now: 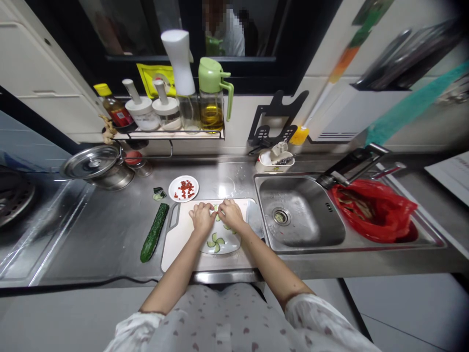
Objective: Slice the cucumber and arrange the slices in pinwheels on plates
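Note:
My left hand (202, 217) and my right hand (230, 214) meet over the far side of a pale plate (229, 248). Both have their fingertips pinched at cucumber slices (217, 213), which the fingers partly cover. Nearer to me on the plate, several cucumber slices form a pinwheel (215, 242); more slices peek out beneath my right wrist. The plate rests on a white cutting board (174, 252). A wide metal blade (255, 220) lies at the board's right edge. To the left of the board is a whole dark green cucumber (154, 232).
Behind the board sit a small white dish (172, 188) of chopped red pieces and some cucumber scraps (159, 195). On the right are the sink (304, 215) and a red plastic bag (373, 210). A lidded pot (106, 166) stands left, below the seasoning rack (168, 134).

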A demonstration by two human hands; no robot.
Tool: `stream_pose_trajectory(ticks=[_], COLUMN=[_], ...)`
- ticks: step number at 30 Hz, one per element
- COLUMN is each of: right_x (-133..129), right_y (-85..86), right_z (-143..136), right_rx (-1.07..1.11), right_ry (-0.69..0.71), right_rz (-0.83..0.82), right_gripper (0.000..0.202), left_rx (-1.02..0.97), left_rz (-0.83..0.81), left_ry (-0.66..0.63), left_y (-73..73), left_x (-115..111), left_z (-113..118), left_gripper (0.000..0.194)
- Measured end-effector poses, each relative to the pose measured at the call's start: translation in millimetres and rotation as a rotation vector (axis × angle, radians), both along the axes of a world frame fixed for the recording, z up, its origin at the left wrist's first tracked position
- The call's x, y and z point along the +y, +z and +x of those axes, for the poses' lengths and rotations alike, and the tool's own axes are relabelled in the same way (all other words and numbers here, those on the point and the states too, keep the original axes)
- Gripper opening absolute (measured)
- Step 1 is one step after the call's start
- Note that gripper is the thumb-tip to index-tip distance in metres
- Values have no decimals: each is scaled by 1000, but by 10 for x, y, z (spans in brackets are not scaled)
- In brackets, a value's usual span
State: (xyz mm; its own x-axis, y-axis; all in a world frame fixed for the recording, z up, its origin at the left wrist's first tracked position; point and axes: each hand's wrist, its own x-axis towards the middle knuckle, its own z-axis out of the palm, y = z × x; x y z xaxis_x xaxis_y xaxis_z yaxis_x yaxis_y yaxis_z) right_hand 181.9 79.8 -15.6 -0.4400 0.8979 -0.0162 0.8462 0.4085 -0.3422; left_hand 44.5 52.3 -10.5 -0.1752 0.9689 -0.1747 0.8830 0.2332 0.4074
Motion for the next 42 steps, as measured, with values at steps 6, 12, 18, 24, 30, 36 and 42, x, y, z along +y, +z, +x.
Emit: stream_pose_trajectory(ticks=[6,12,18,24,30,36,42], right_x=[3,5,6,-17,-200,-501,-631], right_y=[-2,8,21,77,220,268,260], right_z=[-7,-11,3,55,118,197,296], right_rx=[-15,-19,9,99,286,487,546], right_ry=[5,3,-29,-83,-125,-150,-190], right_rz=[-8,-16,-7,13,72,89,95], right_gripper=[16,15,18,16,16,16,15], left_rx=[3,7,-4,-61,-78,57,153], left_rz=[-14,2,-6,70,166,122,72], left_ry=[1,-4,2,52,349,477,410], left_y=[17,22,36,59,165,144,27], left_x=[2,-1,-6,9,247,489,659], left_z=[9,12,16,-53,-577,-1089,-1167], left_gripper=[15,14,14,16,22,29,30])
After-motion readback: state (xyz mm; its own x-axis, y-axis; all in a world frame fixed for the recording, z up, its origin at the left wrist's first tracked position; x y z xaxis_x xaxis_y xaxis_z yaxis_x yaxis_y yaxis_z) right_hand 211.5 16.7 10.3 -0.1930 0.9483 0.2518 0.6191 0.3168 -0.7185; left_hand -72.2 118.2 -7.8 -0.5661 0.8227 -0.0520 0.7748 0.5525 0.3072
